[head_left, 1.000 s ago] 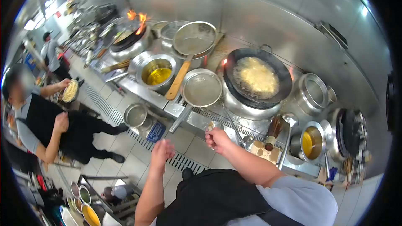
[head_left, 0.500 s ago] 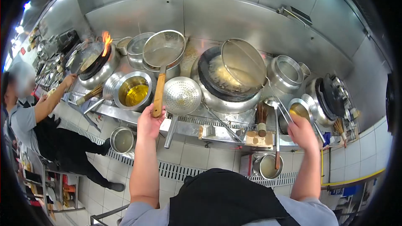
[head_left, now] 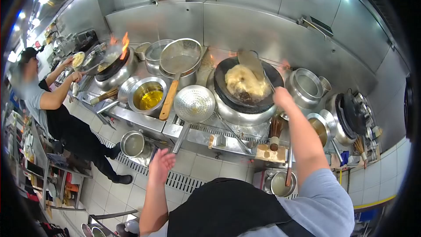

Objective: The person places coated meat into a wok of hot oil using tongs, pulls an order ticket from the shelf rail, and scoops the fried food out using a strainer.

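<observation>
At the black wok [head_left: 222,70] on the bench [head_left: 147,123], grips the handle of a strainer [head_left: 251,66] with the right hand [head_left: 284,98], fingers closed around it. Holds the blurred strainer head tilted at the wok's far side, close against pale golden food [head_left: 240,80] inside. Near the handle end of a perforated skimmer [head_left: 194,104], holds the left hand [head_left: 162,165] in mid-air with fingers loosely spread. Faces, left of the wok, that skimmer, a wooden-handled sieve [head_left: 180,56] and a pot [head_left: 149,86] of yellow liquid. Stands well apart from a co-worker [head_left: 57,127] beside a flaming wok [head_left: 115,73].
</observation>
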A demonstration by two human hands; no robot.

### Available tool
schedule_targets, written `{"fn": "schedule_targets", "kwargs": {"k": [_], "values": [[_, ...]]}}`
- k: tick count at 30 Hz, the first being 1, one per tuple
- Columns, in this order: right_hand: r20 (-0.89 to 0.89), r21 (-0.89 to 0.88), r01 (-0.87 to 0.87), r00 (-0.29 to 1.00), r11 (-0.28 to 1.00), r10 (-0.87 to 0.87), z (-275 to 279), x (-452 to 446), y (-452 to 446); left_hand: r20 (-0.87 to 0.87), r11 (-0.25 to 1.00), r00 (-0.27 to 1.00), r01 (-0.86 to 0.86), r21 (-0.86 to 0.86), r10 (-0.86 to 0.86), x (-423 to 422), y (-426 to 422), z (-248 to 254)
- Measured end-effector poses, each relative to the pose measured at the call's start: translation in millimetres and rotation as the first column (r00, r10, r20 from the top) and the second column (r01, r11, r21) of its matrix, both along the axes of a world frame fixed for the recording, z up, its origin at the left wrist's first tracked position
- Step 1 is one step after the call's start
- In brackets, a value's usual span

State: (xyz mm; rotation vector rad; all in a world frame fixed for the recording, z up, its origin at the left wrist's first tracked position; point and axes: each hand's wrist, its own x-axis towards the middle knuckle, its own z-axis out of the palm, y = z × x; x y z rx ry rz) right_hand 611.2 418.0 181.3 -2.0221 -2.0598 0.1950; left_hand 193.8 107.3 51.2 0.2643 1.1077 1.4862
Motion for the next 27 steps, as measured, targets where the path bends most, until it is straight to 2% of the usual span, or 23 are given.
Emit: {"fn": "schedule_targets", "kwargs": {"k": [1, 3, 5, 6, 7, 9, 11, 12, 14, 16, 17, 19, 21, 23, 24, 25, 26, 27], "values": [[0.137, -0.093, -0.043, 0.989, 0.995, 0.055, 4, 12, 2, -0.006, 1.0, 1.0, -0.009, 0.006, 0.009, -1, -17, -5], [0.209, -0.088, -0.191, 0.956, 0.978, 0.205, 50, 32, -16, -0.023, 0.991, 0.993, -0.113, -0.067, 0.112, 1, -45, -14], [0.119, -0.148, -0.098, 0.986, 0.984, 0.117, 79, 37, -22, -0.02, 0.984, 0.989, -0.149, -0.102, 0.148, 0, -61, -23], [0.285, -0.076, -0.19, 0.937, 0.979, 0.204, 73, 40, -14, -0.027, 0.978, 0.987, -0.161, -0.136, 0.159, 0, -69, -24], [0.278, -0.075, -0.184, 0.94, 0.98, 0.198, 64, 34, -8, -0.035, 0.979, 0.988, -0.155, -0.136, 0.152, 1, -69, -25], [0.129, -0.02, -0.034, 0.991, 0.999, 0.036, 40, 12, 7, -0.061, 0.977, 0.992, -0.124, -0.172, 0.115, 8, -64, -25], [0.088, -0.034, -0.026, 0.996, 0.999, 0.028, 4, 11, 19, -0.086, 0.984, 0.993, -0.091, -0.15, 0.079, 16, -55, -17], [0.178, -0.133, -0.082, 0.978, 0.988, 0.105, -8, 22, 33, -0.11, 0.99, 0.993, -0.061, -0.13, 0.047, 17, -51, -12], [0.243, -0.145, -0.155, 0.952, 0.977, 0.187, 39, 31, -1, -0.131, 0.991, 0.99, -0.061, -0.117, 0.045, 21, -51, -5], [0.277, -0.05, -0.156, 0.947, 0.986, 0.164, 66, 60, -24, -0.143, 0.991, 0.988, -0.071, -0.116, 0.054, 23, -58, -9], [0.278, -0.058, -0.15, 0.947, 0.987, 0.16, 94, 62, -51, -0.122, 0.988, 0.991, -0.07, -0.136, 0.053, 22, -63, -15], [0.289, -0.038, -0.139, 0.946, 0.99, 0.144, 106, 67, -69, -0.103, 0.986, 0.993, -0.067, -0.151, 0.052, 22, -66, -20], [0.207, -0.054, -0.048, 0.977, 0.997, 0.058, 104, 69, -78, -0.089, 0.984, 0.996, -0.038, -0.174, 0.023, 26, -67, -22], [0.224, -0.077, -0.063, 0.971, 0.995, 0.079, 44, 69, -35, -0.1, 0.986, 0.994, 0.029, -0.163, -0.046, 31, -59, -22], [0.201, -0.109, 0.027, 0.98, 0.994, -0.005, 15, 58, -17, -0.115, 0.986, 0.989, 0.08, -0.145, -0.097, 32, -52, -20], [0.136, -0.053, 0.063, 0.989, 0.997, -0.055, 5, 39, -20, -0.118, 0.985, 0.986, 0.096, -0.143, -0.113, 33, -45, -15], [0.052, 0.003, 0.029, 0.998, 1.0, -0.029, -10, 37, -15, -0.149, 0.983, 0.978, 0.126, -0.132, -0.146, 36, -38, -8], [0.041, 0.023, 0.061, 0.997, 0.998, -0.062, -2, 32, -22, -0.182, 0.981, 0.968, 0.152, -0.121, -0.172, 37, -34, -2]]}}
